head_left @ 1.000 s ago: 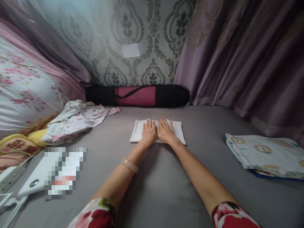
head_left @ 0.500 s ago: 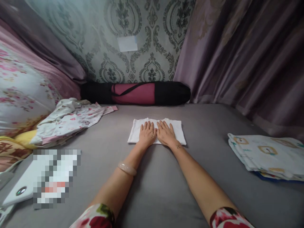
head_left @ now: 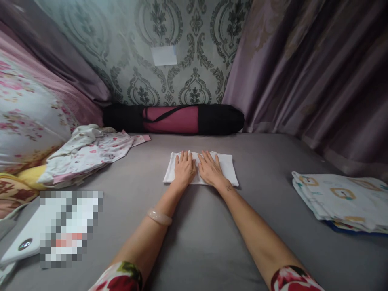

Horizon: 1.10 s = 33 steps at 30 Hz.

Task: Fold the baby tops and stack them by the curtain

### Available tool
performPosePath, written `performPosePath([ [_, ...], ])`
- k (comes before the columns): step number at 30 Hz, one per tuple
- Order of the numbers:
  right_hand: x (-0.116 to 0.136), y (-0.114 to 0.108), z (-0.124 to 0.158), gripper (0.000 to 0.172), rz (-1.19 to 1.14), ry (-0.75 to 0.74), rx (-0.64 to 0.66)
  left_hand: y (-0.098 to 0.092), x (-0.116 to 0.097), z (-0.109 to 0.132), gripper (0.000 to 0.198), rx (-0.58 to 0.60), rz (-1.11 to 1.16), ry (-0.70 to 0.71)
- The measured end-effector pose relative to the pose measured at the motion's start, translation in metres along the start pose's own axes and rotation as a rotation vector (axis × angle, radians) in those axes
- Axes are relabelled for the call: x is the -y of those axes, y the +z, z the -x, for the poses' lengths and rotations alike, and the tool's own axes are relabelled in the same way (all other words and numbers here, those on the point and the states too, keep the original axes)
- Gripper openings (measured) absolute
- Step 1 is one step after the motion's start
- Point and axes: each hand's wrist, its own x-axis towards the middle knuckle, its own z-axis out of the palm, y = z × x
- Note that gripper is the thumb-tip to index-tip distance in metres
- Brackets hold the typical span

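Note:
A folded white cloth (head_left: pixel 227 167) lies flat on the grey sheet, its long side running left to right. It looks like a small garment, though its kind is partly hidden under my hands. On its left half rests my left hand (head_left: pixel 184 169), palm down with the fingers stretched forward. My right hand (head_left: pixel 210 167) lies flat just right of the middle, fingers slightly spread. A narrow strip of white cloth shows between the two hands. Neither hand grips anything.
Printed baby clothes (head_left: pixel 100 149) lie in a pile at the left, near a floral pillow (head_left: pixel 27 109). A folded printed cloth stack (head_left: pixel 348 198) is at the right. Along the wall stretches a black and maroon roll bag (head_left: pixel 172 119). A white device (head_left: pixel 22 238) sits at lower left.
My left hand has slid a little to the left and forward over the white cloth, widening the gap between the hands. The right hand has barely shifted.

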Motion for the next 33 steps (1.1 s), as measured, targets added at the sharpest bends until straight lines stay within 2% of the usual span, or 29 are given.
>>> performPosePath([
  [3,0.007,0.007,-0.001,0.055,-0.010,-0.051,0.009,0.003,0.004,0.000,0.052,0.033,-0.007,-0.043],
  [8,0.011,0.019,-0.001,0.056,-0.031,-0.028,0.091,0.007,0.010,0.000,0.054,0.152,-0.024,-0.064],
  [15,0.006,0.016,-0.003,0.056,-0.042,-0.033,0.083,0.006,0.010,-0.002,0.053,0.138,-0.003,-0.066],
  [21,0.000,0.008,-0.002,0.055,0.012,0.045,-0.054,0.000,0.000,0.000,0.052,0.005,-0.012,0.049],
  [24,-0.002,0.011,0.001,0.054,0.017,0.077,-0.016,0.006,-0.002,0.002,0.051,0.084,-0.028,0.114],
  [27,-0.003,0.016,0.003,0.054,0.017,0.087,0.020,0.012,0.000,0.004,0.052,0.169,-0.038,0.118],
  [33,-0.005,0.016,0.004,0.054,0.001,0.080,0.020,0.013,0.001,0.004,0.053,0.176,-0.019,0.103],
])
